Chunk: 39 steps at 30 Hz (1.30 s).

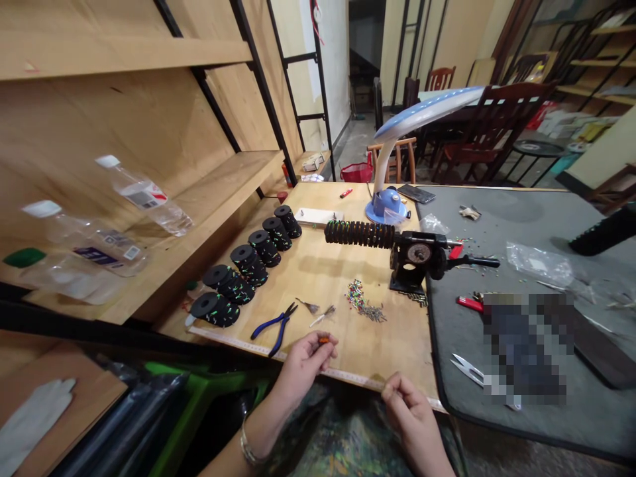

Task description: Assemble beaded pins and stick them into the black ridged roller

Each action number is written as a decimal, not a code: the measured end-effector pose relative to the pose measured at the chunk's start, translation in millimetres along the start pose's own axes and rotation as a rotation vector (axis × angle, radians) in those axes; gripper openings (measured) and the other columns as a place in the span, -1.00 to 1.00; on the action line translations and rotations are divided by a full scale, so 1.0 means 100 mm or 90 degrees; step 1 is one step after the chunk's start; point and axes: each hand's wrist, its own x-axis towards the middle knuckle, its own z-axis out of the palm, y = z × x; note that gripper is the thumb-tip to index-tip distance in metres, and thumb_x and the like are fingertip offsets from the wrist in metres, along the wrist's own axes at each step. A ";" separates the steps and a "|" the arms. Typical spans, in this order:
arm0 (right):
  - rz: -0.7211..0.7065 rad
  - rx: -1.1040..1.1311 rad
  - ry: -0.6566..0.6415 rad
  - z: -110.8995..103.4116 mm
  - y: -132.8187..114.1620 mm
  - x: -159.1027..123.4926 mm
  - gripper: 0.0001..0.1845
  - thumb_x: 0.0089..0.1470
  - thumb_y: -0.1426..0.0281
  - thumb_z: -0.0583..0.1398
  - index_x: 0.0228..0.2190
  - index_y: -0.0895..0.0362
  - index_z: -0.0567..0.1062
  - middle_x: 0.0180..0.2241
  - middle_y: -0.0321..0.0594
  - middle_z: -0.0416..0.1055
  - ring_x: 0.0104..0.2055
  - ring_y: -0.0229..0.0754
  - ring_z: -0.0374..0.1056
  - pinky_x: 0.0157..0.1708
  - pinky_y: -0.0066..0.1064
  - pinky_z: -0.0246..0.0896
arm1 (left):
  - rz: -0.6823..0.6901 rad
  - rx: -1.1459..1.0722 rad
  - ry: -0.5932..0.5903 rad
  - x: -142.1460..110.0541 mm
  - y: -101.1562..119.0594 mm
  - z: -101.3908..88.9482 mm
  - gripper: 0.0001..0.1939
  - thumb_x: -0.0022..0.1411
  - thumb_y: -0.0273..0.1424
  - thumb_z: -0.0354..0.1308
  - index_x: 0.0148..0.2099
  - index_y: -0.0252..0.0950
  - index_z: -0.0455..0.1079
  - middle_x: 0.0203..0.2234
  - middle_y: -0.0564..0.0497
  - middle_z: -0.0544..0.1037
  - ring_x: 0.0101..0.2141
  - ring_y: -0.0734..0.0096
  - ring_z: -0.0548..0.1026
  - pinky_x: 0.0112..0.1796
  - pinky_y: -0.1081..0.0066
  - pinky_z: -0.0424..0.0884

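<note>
My left hand (304, 364) is at the front edge of the wooden table, thumb and fingers pinched on a small orange piece (324, 340), possibly wound thread; its kind is unclear. To its right, by the same edge, my right hand (410, 411) is closed with fingertips pinched together; whatever they hold is too fine to see. Blue-handled pliers (281, 326) lie open left of my left hand. Beyond both hands are a pile of colourful beads (356, 295) and small metal pins (373, 313). A black hand-cranked winder (417, 258) carries a row of black discs (360, 234).
Stacks of black spools (243, 262) line the table's left side. A blue-and-white desk lamp (385, 205) stands at the back. On the grey mat (477, 228) at right lie thread snips (467, 370) and plastic bags. Bottles (149, 199) sit on the left shelf.
</note>
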 end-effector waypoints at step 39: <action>-0.041 -0.141 -0.042 0.17 -0.21 0.26 -0.48 -0.11 -0.10 0.25 -0.60 0.10 0.32 -0.70 -0.51 0.02 -0.64 -0.36 -0.09 -0.63 -0.48 -0.18 | 0.365 0.669 0.038 0.41 0.48 -0.09 -0.84 0.18 -0.32 0.16 -0.21 -0.28 0.46 -0.37 -0.06 0.55 -0.36 0.29 0.49 -0.33 0.39 0.36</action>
